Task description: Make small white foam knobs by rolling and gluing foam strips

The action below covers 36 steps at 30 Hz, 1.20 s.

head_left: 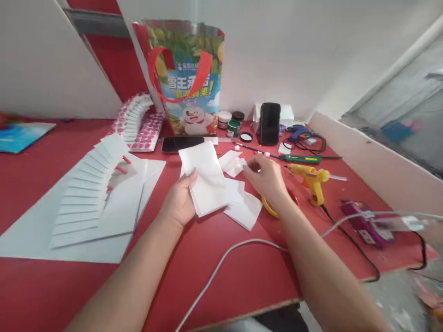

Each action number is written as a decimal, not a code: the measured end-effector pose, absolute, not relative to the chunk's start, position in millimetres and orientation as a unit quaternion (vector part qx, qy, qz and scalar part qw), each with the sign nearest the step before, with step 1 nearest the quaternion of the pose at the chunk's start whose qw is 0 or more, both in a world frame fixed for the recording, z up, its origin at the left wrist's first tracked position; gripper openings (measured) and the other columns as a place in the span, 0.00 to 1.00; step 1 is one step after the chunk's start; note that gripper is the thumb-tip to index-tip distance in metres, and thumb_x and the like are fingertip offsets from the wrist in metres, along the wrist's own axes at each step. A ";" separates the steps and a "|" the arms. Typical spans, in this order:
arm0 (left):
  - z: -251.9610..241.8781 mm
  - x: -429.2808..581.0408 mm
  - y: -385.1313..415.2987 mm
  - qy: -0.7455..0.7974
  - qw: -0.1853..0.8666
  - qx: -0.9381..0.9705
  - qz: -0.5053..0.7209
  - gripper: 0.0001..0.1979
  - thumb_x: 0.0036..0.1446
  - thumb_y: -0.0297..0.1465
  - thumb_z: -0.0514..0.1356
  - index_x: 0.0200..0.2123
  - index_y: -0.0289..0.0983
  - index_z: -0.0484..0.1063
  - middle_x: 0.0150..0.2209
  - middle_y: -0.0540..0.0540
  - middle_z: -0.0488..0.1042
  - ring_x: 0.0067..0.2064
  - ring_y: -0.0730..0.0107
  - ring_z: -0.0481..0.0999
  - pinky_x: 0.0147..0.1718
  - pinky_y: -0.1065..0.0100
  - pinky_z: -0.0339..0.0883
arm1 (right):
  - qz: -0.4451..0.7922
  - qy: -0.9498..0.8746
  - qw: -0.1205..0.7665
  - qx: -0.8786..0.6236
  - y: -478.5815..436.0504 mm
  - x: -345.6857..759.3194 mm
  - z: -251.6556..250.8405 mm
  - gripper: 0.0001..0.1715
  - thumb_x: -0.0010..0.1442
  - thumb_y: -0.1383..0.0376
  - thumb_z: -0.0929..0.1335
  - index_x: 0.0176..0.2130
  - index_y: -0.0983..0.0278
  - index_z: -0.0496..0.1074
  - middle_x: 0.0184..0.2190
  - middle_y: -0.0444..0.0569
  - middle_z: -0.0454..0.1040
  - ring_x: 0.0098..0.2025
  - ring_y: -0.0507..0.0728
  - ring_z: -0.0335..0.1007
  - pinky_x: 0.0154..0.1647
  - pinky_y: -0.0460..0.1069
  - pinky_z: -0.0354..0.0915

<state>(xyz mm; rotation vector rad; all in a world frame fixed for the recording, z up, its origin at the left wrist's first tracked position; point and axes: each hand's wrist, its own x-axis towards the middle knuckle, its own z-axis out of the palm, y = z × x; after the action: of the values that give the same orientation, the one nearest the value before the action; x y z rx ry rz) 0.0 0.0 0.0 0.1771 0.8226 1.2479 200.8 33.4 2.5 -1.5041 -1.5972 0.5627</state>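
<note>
My left hand (179, 200) grips a folded piece of white paper (206, 182), thumb on top and the other fingers out of sight beneath it. Over more white paper pieces (246, 212) on the red table, this sheet is held at a slight tilt. To the right, my right hand (266, 177) pinches the edge of a small white paper scrap (235, 167). Partly behind my right forearm lies a roll of yellow tape (269, 207). A fanned row of folded white paper strips (81, 198) rests on large white sheets (31, 235) at the left.
A yellow glue gun (313, 180) and a purple pack (367, 223) lie on the right. A pale cable (221, 267) crosses the front. Behind stand a printed bag (194, 83), a green paint jar (233, 129) and an upright phone (270, 123); another phone (183, 144) lies flat.
</note>
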 end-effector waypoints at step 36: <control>-20.1 5.1 0.1 0.362 0.711 0.209 0.565 0.15 0.55 0.25 0.63 0.47 0.33 0.77 0.39 0.42 0.82 0.46 0.56 0.81 0.49 0.59 0.73 | 0.276 -0.788 0.378 -0.401 11.5 162.1 -2.8 0.18 0.55 0.72 0.67 0.47 0.62 0.67 0.46 0.53 0.71 0.48 0.58 0.71 0.54 0.58 0.71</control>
<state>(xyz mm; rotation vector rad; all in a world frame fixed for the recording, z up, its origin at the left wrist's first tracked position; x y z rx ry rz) 5.1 0.1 -20.1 0.4639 0.8029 1.2526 162.1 11.5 -2.8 -1.0242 -2.0132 0.7065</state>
